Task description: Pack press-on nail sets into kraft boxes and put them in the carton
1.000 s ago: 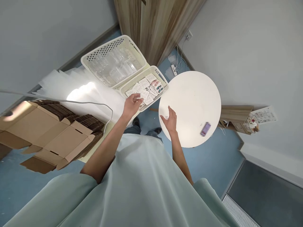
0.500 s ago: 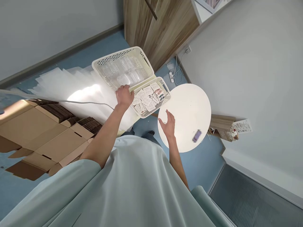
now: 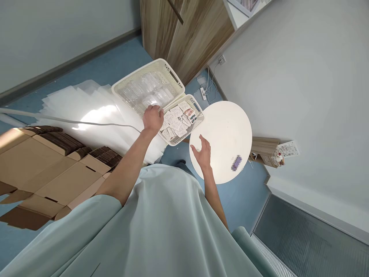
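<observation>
My left hand [image 3: 153,118] is at the near corner where two cream plastic baskets meet, back upward, fingers curled; I cannot tell whether they pinch anything. Just beyond my fingertips lie clear, glossy plastic boxes [image 3: 144,86], heaped inside the deep, rounded large basket [image 3: 157,66]. Right beside my hand, in the shallower small basket [image 3: 188,132] with its perforated wall, flat white printed cards [image 3: 174,121] overlap loosely. My right hand [image 3: 203,152] is spread, thumb apart, above the smooth round white worktop [image 3: 227,127]. Milky, translucent sheets [image 3: 72,98] fan out near creased brown cardboard [image 3: 52,169].
</observation>
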Demonstrator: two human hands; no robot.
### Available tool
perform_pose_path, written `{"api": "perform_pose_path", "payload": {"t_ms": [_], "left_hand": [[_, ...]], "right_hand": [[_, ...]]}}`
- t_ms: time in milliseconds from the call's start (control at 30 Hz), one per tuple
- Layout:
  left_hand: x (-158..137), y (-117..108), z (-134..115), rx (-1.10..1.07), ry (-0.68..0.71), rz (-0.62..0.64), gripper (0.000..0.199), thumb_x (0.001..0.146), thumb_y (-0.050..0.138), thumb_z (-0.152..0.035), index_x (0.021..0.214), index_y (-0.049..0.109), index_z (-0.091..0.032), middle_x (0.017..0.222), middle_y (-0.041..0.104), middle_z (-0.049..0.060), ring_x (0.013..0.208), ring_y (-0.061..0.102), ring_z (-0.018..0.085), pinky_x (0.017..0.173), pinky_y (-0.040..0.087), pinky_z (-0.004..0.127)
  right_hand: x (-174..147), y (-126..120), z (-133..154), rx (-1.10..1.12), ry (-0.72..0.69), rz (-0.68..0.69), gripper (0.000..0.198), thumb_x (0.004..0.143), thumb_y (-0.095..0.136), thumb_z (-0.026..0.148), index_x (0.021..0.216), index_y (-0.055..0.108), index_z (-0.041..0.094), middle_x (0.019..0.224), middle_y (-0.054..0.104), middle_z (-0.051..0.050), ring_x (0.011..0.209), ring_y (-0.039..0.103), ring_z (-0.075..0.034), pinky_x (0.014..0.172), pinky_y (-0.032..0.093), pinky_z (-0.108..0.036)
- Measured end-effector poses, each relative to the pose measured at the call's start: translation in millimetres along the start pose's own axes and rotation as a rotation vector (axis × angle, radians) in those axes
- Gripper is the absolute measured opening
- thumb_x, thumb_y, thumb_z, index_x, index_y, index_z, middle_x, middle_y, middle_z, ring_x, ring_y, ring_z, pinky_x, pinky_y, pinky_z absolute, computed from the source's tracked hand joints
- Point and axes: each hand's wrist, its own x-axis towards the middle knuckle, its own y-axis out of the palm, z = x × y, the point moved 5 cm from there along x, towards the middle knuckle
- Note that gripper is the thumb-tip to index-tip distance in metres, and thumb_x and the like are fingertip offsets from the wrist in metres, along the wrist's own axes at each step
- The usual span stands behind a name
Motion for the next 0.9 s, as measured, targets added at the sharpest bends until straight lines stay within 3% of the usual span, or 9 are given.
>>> {"api": "perform_pose_path", "payload": {"t_ms": [133,300,433,533,733,800,900], "left_hand": [[22.7,-16.9,-2.5,0.001,0.012,-0.077,0.069,0.096,0.071,-0.054,0.15,0.059,-0.014,0.157,0.05,0.028,0.147,0.046,0.048,0.124,0.038,0.065],[47.3,-21.5,-5.5,0.101,0.002,-0.033,0.094,0.082,0.084,-0.071,0.149,0.056,-0.011,0.158,0.051,0.027,0.149,0.041,0.047,0.124,0.035,0.063],[50.1,-21.3,-9.2,0.182,0.006,0.018,0.096,0.09,0.081,-0.067,0.15,0.051,0.001,0.158,0.051,0.03,0.147,0.041,0.042,0.125,0.033,0.06],[46.1,-27.5,-14.1,0.16,0.003,-0.009,0.091,0.094,0.08,-0.061,0.152,0.049,0.002,0.158,0.052,0.028,0.147,0.042,0.041,0.126,0.032,0.06],[15.3,-41.5,-53.9,0.047,0.16,-0.127,0.099,0.087,0.084,-0.061,0.162,0.044,-0.01,0.158,0.056,0.022,0.149,0.044,0.043,0.129,0.032,0.057],[-8.3,-36.4,-75.7,-0.036,0.223,-0.088,0.098,0.085,0.085,-0.061,0.164,0.044,-0.019,0.158,0.057,0.019,0.151,0.045,0.043,0.126,0.038,0.059],[-55.9,-19.1,-110.8,-0.16,0.321,0.023,0.094,0.082,0.088,-0.056,0.161,0.05,-0.023,0.157,0.06,0.016,0.146,0.054,0.041,0.12,0.048,0.055]], "right_hand": [[-5.3,-5.2,-3.2,0.0,0.007,-0.025,0.069,0.108,0.061,0.051,0.166,0.046,0.019,0.158,0.061,-0.02,0.149,0.054,-0.034,0.125,0.045,-0.057],[-18.1,-10.6,-7.5,-0.005,0.047,-0.044,0.066,0.107,0.061,0.049,0.165,0.047,0.018,0.155,0.063,-0.019,0.146,0.056,-0.033,0.124,0.047,-0.055],[-28.8,-15.4,-8.2,-0.009,0.068,-0.052,0.065,0.108,0.061,0.047,0.165,0.047,0.02,0.157,0.062,-0.018,0.149,0.054,-0.032,0.125,0.047,-0.055],[-34.5,-18.6,-9.3,-0.004,0.074,-0.058,0.064,0.108,0.061,0.046,0.164,0.047,0.02,0.156,0.063,-0.018,0.148,0.055,-0.032,0.124,0.048,-0.055],[-37.2,-24.5,-9.4,0.057,0.055,-0.086,0.064,0.106,0.064,0.043,0.164,0.049,0.02,0.154,0.065,-0.017,0.147,0.057,-0.032,0.124,0.048,-0.054],[-36.6,-28.9,-6.7,0.111,0.043,-0.103,0.064,0.106,0.066,0.043,0.164,0.049,0.021,0.155,0.065,-0.017,0.147,0.057,-0.031,0.125,0.048,-0.053],[-35.6,-40.5,-2.7,0.232,0.044,-0.132,0.069,0.104,0.07,0.045,0.165,0.048,0.024,0.156,0.064,-0.016,0.148,0.058,-0.031,0.126,0.047,-0.053]]}}
